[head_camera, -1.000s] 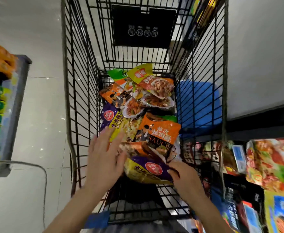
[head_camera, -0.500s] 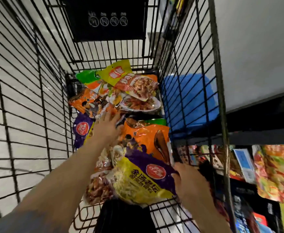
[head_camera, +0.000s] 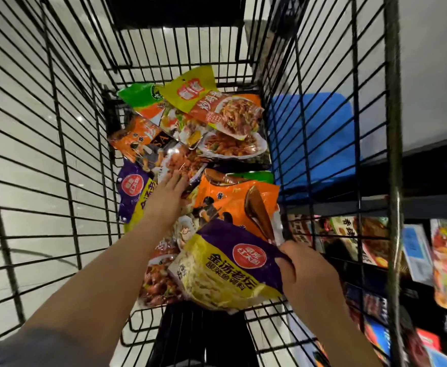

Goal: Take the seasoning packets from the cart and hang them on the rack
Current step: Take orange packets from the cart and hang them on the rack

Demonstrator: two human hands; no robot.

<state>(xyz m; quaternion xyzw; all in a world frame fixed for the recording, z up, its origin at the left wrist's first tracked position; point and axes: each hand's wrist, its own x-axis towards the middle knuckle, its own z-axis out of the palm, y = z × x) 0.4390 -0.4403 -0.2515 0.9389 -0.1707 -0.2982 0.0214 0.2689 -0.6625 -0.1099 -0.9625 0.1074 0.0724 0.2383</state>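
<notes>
Nearest us, our right hand (head_camera: 300, 271) pinches the purple-and-yellow seasoning packet (head_camera: 227, 266) by its edge, lifted over the black wire cart (head_camera: 66, 144). Farther in, our left hand (head_camera: 168, 197) lies flat, fingers straight, on the packet pile (head_camera: 190, 144) at the cart bottom.
</notes>
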